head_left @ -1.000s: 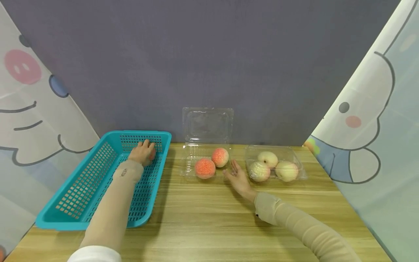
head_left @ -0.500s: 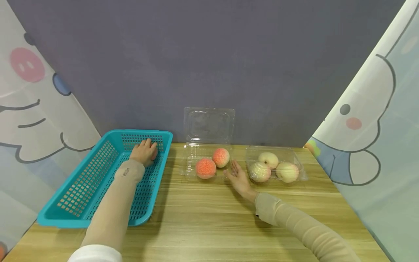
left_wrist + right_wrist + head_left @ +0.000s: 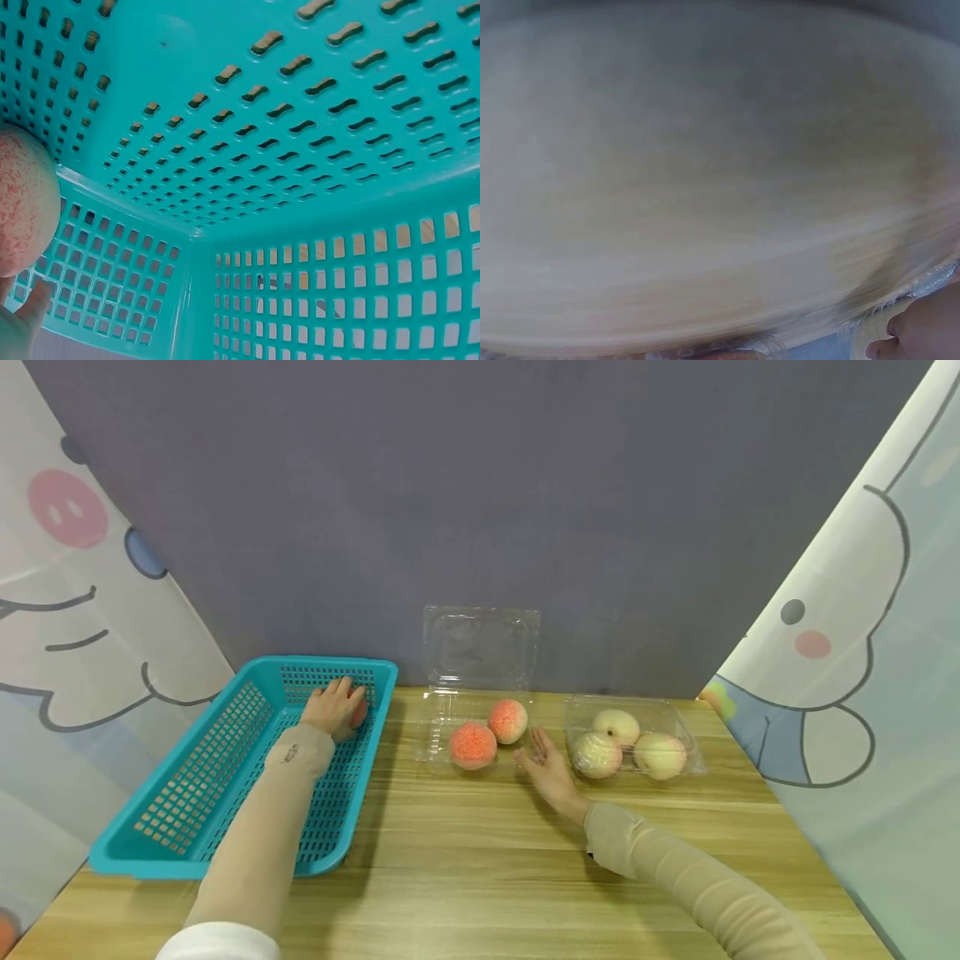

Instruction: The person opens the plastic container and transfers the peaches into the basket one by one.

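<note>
Inside the far right corner of the teal basket, my left hand grips a reddish peach largely covered by the fingers. The same peach shows pale and pink-flecked at the left edge of the left wrist view, fingertips just below it. My right hand holds nothing, its fingers extended at the right side of a clear plastic clamshell box with its lid up. Two orange-red peaches, one in front and one behind, sit in that box.
To the right stands another clear plastic box holding three pale yellow peaches. Basket and boxes rest on a wooden table. Behind them rises a grey panel, with cartoon-printed sheets on both sides.
The head view has shifted slightly. Slightly more of the peach shows past my left fingers. My right hand stays beside the lidded-up box.
</note>
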{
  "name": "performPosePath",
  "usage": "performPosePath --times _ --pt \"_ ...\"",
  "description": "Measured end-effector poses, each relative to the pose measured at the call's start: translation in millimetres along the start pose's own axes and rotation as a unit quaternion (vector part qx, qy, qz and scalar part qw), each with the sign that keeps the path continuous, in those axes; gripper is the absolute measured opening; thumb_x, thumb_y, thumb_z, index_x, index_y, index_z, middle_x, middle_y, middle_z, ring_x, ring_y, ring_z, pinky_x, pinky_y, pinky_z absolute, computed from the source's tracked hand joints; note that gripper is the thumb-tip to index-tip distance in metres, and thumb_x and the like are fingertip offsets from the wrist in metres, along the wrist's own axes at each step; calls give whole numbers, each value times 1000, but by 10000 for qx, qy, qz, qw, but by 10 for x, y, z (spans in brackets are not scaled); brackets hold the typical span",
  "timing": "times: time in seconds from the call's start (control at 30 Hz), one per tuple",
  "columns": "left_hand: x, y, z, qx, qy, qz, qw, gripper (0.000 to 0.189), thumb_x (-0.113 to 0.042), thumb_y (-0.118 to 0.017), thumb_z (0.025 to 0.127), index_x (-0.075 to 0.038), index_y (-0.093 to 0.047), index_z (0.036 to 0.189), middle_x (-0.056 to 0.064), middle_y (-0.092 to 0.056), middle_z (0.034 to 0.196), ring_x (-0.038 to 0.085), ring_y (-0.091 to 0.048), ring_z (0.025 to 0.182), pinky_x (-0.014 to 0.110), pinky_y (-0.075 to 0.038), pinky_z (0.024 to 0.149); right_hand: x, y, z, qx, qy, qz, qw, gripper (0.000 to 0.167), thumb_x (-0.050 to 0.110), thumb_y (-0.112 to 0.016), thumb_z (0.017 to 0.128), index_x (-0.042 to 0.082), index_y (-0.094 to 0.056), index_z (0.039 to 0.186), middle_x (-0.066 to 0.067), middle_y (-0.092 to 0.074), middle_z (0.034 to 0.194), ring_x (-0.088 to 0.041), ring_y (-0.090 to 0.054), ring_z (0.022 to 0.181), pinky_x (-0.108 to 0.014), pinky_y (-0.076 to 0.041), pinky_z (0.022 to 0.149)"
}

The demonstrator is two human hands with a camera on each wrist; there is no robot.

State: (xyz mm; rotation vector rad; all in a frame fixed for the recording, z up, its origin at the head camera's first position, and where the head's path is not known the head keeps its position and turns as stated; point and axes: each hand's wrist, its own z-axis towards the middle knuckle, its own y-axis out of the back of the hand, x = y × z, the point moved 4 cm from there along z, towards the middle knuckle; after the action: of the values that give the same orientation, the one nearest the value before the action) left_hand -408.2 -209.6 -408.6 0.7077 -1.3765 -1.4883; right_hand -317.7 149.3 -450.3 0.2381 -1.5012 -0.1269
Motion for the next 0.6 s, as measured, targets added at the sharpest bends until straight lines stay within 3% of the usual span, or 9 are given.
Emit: performPosePath --times 0.3,0.6 --pt "-15 31 23 144 -29 -107 9998 76 -34 -78 66 -6 -42 128 24 -42 124 39 -46 111 54 -49 77 245 -7 -125 96 19 39 9999 74 13 -53 93 -12 -3 142 -28 -10 149 -41 -13 138 -47 -17 114" --pt "-43 110 43 187 28 -133 9997 70 -40 -72 74 -6 -43 128 25 -42 128 40 -45 114 57 -48 80 -49 9 23 74 6 52 10000 77 17 -54 92 -7 -2 144 -22 -9 152 -36 -13 139 -44 -17 114"
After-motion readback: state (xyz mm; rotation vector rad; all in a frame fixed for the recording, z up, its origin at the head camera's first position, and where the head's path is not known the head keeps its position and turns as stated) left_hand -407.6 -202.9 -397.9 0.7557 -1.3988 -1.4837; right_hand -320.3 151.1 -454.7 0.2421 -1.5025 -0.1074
